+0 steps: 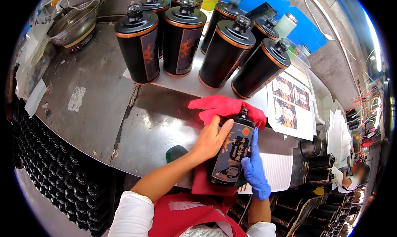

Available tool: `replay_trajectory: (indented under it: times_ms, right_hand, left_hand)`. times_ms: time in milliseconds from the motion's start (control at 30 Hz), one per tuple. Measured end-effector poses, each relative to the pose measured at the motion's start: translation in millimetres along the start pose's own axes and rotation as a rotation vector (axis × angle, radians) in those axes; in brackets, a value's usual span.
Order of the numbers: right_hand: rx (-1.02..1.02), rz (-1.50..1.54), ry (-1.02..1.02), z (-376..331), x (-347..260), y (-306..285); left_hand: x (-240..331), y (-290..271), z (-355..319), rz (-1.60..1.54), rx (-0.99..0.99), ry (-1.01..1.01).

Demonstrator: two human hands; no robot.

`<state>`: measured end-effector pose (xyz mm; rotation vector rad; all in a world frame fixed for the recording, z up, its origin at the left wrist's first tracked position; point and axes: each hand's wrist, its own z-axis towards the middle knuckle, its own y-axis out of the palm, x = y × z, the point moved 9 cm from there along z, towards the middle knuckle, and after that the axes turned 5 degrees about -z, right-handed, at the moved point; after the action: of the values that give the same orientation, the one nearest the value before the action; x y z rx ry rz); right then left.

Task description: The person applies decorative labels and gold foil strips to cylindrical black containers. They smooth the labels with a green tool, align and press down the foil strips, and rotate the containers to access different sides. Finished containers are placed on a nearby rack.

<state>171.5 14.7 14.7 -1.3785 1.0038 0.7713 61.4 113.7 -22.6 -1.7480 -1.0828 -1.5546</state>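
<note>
A black bottle [232,154] with a dark label, gold markings and a red round mark lies tilted between my two hands at the table's front edge. My bare left hand [211,140] grips it near the shoulder, thumb on the label side. On its right side, my right hand [254,166] in a blue glove holds it, with the thumb by the lower label. Just beyond the neck lies a crumpled red cloth [223,106]. A dark green piece [177,153] rests beside my left forearm. Under the bottle shows a dark red surface [203,177].
Several black bottles with copper rims [180,42] stand at the back. Printed label sheets [289,106] and striped white paper [276,158] lie to the right. A metal pan [74,26] sits far left. Many bottles [62,171] fill the lower left. Another person [351,181] is far right.
</note>
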Motion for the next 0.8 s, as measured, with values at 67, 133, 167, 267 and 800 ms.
replay_trajectory:
  times_ms: [67,133,167,267,800]
  right_hand:
    - [0.012,0.141,-0.049,3.9,4.5,5.0]
    - [-0.033,0.276,0.049,2.4,-0.4,9.0]
    - [-0.037,0.244,0.085,1.7,-0.1,5.4]
    - [-0.008,0.136,0.093,0.4,5.0,-8.8]
    - [0.294,0.461,0.208,-51.1,27.7,-88.2]
  left_hand:
    - [4.8,-9.7,4.6,0.069,0.157,0.163]
    - [3.4,-14.6,5.2,0.056,0.191,0.180]
    - [2.3,-17.3,4.2,0.042,0.216,0.194]
    - [1.3,-8.8,0.6,0.158,0.145,0.045]
    - [11.7,-44.5,-44.7,0.283,0.236,0.226]
